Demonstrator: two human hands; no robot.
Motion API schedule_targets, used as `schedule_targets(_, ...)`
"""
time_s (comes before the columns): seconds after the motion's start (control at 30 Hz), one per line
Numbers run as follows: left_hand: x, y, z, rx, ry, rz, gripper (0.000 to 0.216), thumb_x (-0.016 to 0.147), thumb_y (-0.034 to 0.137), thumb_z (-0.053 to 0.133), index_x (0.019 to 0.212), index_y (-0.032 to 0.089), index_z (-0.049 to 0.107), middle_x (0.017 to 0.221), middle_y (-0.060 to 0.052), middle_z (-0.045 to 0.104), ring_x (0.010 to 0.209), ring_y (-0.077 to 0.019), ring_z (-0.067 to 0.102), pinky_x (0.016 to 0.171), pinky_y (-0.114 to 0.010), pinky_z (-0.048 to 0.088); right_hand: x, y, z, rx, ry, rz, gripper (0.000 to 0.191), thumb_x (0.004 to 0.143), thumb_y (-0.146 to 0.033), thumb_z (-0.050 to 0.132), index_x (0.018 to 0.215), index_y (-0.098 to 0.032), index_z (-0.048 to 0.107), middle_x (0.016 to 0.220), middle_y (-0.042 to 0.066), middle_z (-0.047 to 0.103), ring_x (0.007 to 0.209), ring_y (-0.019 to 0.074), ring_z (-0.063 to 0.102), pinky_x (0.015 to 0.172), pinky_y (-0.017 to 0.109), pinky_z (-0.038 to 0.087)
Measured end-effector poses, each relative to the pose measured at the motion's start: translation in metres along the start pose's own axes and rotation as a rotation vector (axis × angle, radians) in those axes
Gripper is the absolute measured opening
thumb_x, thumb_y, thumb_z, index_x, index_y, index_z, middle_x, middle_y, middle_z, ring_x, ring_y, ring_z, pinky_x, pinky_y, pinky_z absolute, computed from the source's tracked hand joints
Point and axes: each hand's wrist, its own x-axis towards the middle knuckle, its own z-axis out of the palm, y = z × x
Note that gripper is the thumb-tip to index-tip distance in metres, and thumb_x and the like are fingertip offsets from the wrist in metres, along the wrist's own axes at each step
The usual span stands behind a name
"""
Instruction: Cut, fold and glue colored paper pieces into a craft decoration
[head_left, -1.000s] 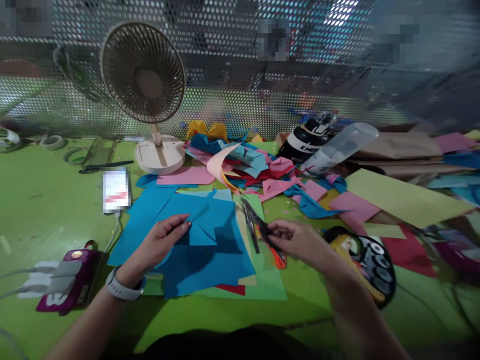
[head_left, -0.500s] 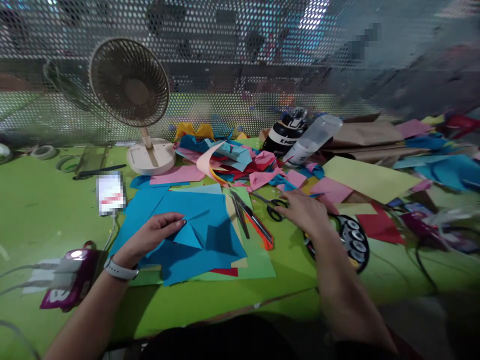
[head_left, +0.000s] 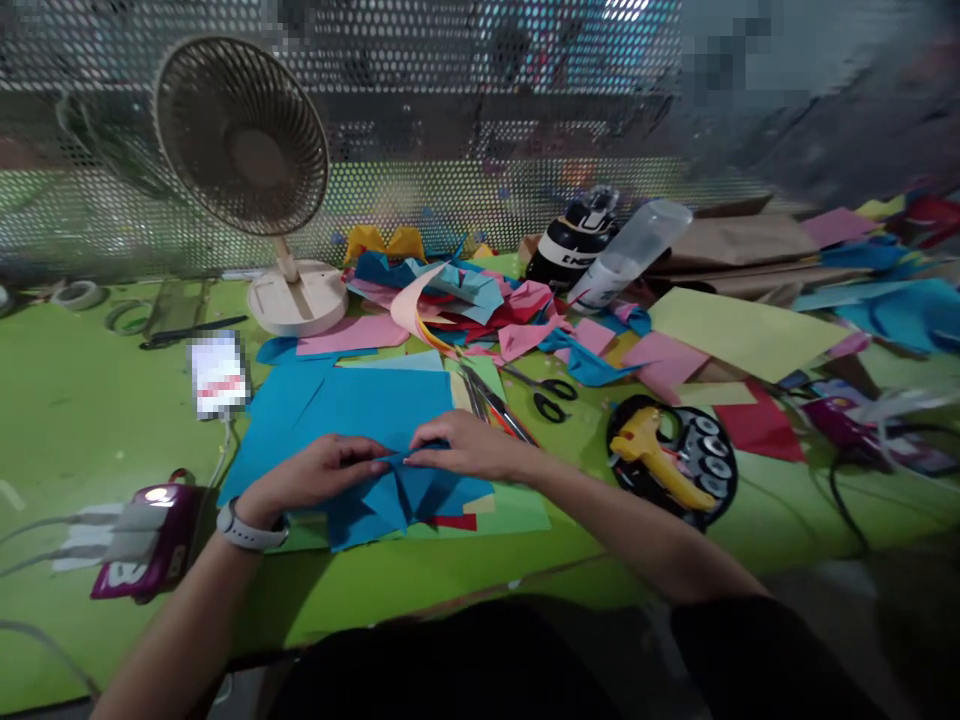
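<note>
Much of this is hard for me to read: the mesh wall (head_left: 450, 200) behind the table (head_left: 75, 420) is a blur, the screen of the phone (head_left: 217, 375) is pixelled out, and the heap of coloured scraps (head_left: 465, 300) runs together, so I cannot separate its sheets. My own forearms leave the bottom edge of the view, and a dark shape below them covers the table's near rim. The blue paper (head_left: 360, 405) lies flat in front of me, on top of a green sheet (head_left: 517, 510), with a folded flap at its near edge partly under my fingers. My left hand (head_left: 322, 475), a watch (head_left: 247, 530) on its wrist, reaches in from the left with thumb and forefinger nipped together on the flap's point. My right hand (head_left: 465, 450) comes in from the right, palm down and fingers stretched, its tips meeting the left's at the same point. Its thumb is hidden beneath, so I cannot tell whether it grips or only presses. The scissors (head_left: 551, 395) lie just beyond the right hand, untouched, and a fan (head_left: 244, 140) stands at the back left.
</note>
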Motion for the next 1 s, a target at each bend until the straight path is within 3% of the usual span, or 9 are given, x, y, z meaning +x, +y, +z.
schedule_targets(0.23,0.004,-0.017,0.002,0.317,0.138,-0.087,0.034,0.094,0.038,0.042,0.114,0.024,0.065,0.109,-0.005,0.071,0.092,-0.0215,0.064,0.076,-0.028,0.042,0.008,0.019,0.008,0.185,-0.017,0.262,0.024,0.088,-0.034,0.057,0.086,-0.015,0.071,0.068,0.003,0.070,0.062,0.0142,0.063,0.057,0.022,0.040)
schedule_targets(0.37,0.001,-0.014,-0.003,0.448,0.165,-0.230,0.034,0.094,0.043,0.043,0.109,0.022,0.066,0.082,-0.004,0.073,0.071,-0.0206,0.065,0.064,-0.028,0.042,0.006,0.028,0.003,0.219,-0.012,0.353,0.030,0.085,-0.041,0.060,0.073,-0.015,0.066,0.059,0.001,0.066,0.051,0.0119,0.059,0.052,0.021,0.039)
schedule_targets(0.47,-0.001,-0.009,-0.002,0.729,0.371,-0.283,0.030,0.090,0.040,0.053,0.101,0.016,0.067,0.081,-0.010,0.071,0.081,-0.0281,0.065,0.078,-0.040,0.046,0.005,0.031,0.000,0.159,-0.013,0.386,0.028,0.084,-0.040,0.061,0.070,-0.016,0.065,0.056,0.000,0.065,0.050,0.0112,0.058,0.052,0.020,0.037)
schedule_targets(0.57,0.001,-0.008,0.008,0.940,0.564,-0.092,0.025,0.089,0.028,0.056,0.109,0.018,0.066,0.121,-0.014,0.064,0.110,-0.0338,0.057,0.095,-0.051,0.040,0.005,0.032,0.000,0.083,0.009,0.391,0.027,0.085,-0.040,0.059,0.071,-0.017,0.064,0.055,-0.001,0.064,0.051,0.0109,0.058,0.051,0.020,0.033)
schedule_targets(0.67,0.006,-0.014,0.022,0.868,0.365,0.135,0.034,0.092,0.014,0.044,0.122,0.019,0.059,0.131,-0.010,0.059,0.114,-0.0259,0.057,0.091,-0.042,0.048,0.006,0.035,0.001,0.073,0.026,0.415,0.029,0.085,-0.043,0.058,0.073,-0.018,0.064,0.054,-0.002,0.062,0.049,0.0107,0.055,0.050,0.021,0.032)
schedule_targets(0.73,0.011,-0.018,0.030,0.840,0.301,0.165,0.039,0.091,0.008,0.040,0.127,0.016,0.055,0.131,-0.011,0.059,0.114,-0.0245,0.058,0.090,-0.040,0.050,0.006,0.036,0.001,0.104,0.058,0.428,0.025,0.084,-0.042,0.058,0.082,-0.018,0.065,0.060,-0.001,0.063,0.051,0.0111,0.056,0.051,0.021,0.033)
schedule_targets(0.8,0.016,-0.021,0.034,0.822,0.322,0.148,0.039,0.091,0.009,0.040,0.128,0.015,0.054,0.131,-0.012,0.059,0.113,-0.0250,0.058,0.090,-0.042,0.051,0.005,0.037,-0.003,0.158,0.102,0.398,0.026,0.082,-0.035,0.059,0.102,-0.018,0.064,0.071,0.000,0.066,0.057,0.0120,0.057,0.053,0.021,0.036)
schedule_targets(0.9,0.020,-0.022,0.034,0.761,0.382,0.150,0.036,0.092,0.011,0.041,0.125,0.013,0.055,0.124,-0.014,0.062,0.108,-0.0240,0.059,0.090,-0.042,0.052,-0.001,0.037,-0.011,0.189,0.069,0.244,0.053,0.078,-0.021,0.059,0.130,-0.024,0.051,0.095,0.003,0.068,0.069,0.0133,0.060,0.061,0.022,0.043)
schedule_targets(1.0,0.021,-0.021,0.032,0.715,0.410,0.173,0.037,0.089,0.008,0.042,0.123,0.013,0.056,0.120,-0.013,0.063,0.107,-0.0237,0.059,0.089,-0.041,0.053,-0.006,0.039,-0.016,0.031,-0.016,0.037,0.062,0.080,-0.015,0.057,0.139,-0.031,0.044,0.110,0.003,0.066,0.080,0.0150,0.061,0.072,0.026,0.046)
